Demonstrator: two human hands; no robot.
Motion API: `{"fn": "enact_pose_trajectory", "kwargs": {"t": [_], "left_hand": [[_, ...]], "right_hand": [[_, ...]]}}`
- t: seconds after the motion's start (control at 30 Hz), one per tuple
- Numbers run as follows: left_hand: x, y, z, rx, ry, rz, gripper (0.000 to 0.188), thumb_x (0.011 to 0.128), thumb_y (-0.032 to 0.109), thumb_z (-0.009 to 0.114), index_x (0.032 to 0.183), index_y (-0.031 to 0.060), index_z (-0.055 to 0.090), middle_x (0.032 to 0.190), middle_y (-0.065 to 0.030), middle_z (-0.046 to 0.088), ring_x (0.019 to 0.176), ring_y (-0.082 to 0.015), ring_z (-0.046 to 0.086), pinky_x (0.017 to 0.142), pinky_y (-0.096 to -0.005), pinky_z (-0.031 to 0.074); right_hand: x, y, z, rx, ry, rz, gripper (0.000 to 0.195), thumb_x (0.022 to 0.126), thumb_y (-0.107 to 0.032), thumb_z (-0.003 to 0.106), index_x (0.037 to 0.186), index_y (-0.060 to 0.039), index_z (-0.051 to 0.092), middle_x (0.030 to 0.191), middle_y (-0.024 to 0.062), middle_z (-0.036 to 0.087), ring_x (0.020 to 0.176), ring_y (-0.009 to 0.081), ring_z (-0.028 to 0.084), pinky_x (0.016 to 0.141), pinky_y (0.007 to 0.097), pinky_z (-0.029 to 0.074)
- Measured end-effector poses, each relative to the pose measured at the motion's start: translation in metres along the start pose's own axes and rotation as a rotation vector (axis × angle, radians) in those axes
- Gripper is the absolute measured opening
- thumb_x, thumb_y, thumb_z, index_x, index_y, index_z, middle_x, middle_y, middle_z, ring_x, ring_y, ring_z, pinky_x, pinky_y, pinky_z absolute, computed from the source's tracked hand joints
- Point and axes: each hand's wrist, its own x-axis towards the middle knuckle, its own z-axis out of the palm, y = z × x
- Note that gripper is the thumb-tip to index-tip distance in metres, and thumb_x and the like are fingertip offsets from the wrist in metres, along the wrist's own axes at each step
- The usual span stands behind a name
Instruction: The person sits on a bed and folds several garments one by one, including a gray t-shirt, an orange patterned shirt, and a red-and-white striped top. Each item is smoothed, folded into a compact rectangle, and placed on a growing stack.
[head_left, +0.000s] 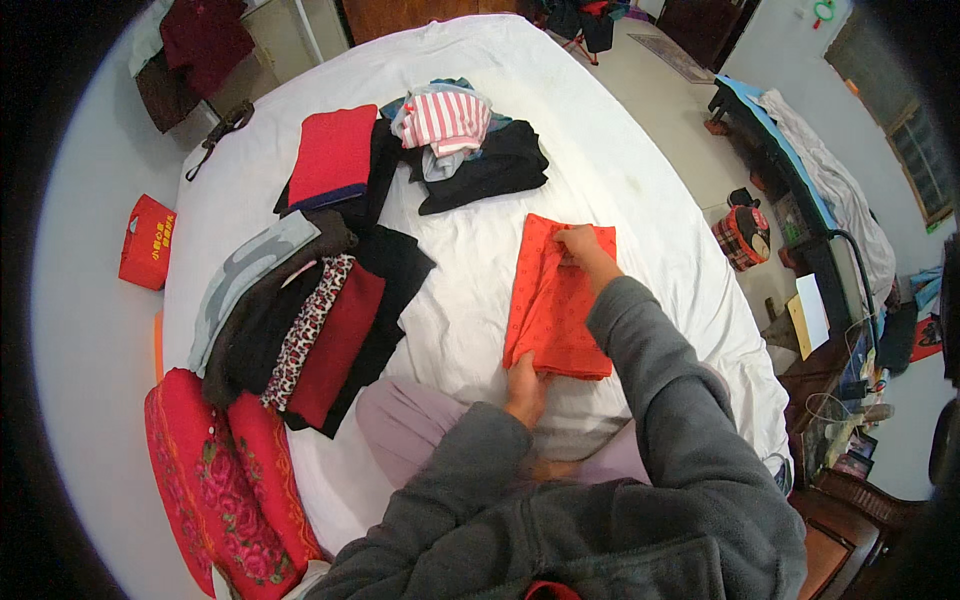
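A folded red patterned cloth (562, 322) lies on the white bed sheet (450, 300) before me. My left hand (527, 390) is at its near left corner, the thumb on top and the fingers partly hidden beneath the edge; it seems to pinch the corner. My right hand (583, 247) reaches to the upper part of the same cloth, its fingertips on or within a fold near the far edge. How firmly those fingers grip is not plain.
Left of the cloth lie folded clothes, among them a dark red garment (341, 345) and a leopard-print one (307, 334). Farther off are a red folded piece (334, 154), a striped garment (446, 120) and black clothing (487, 169). A rose-patterned red textile (225, 487) lies near left.
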Motion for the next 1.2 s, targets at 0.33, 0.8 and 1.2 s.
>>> {"fn": "enact_pose_trajectory", "kwargs": {"t": [0.33,0.8,1.2], "left_hand": [[-0.021,-0.039,0.039,0.557,-0.281,0.343,0.044,0.099,0.033,0.059,0.126,-0.0012,0.066,0.122,-0.0112,0.067,0.110,-0.0249,0.061,0.098,-0.0365,0.046],[-0.025,0.025,-0.014,0.273,0.095,0.193,0.037,0.097,0.017,0.057,0.132,0.0050,0.055,0.129,-0.0083,0.061,0.114,-0.0247,0.061,0.098,-0.0370,0.049],[0.048,0.078,0.083,1.863,-0.358,1.348,0.057,0.099,0.026,0.057,0.153,0.0105,0.044,0.164,-0.0142,0.032,0.152,-0.0366,0.025,0.124,-0.0521,0.018]], "right_hand": [[-0.036,-0.031,-0.131,0.050,-0.162,-0.113,0.028,0.089,-0.020,0.068,0.105,0.0030,0.068,0.093,0.0113,0.071,0.077,0.0233,0.070,0.070,0.0403,0.059],[-0.055,-0.026,-0.023,0.310,-0.400,-0.030,0.039,0.105,-0.033,0.056,0.128,-0.0019,0.060,0.118,0.0120,0.067,0.096,0.0237,0.069,0.085,0.0389,0.055],[-0.193,0.108,-0.026,-1.010,0.117,-0.982,0.067,0.098,-0.041,0.058,0.149,-0.0010,0.045,0.160,0.0181,0.038,0.150,0.0345,0.031,0.121,0.0556,0.022]]}}
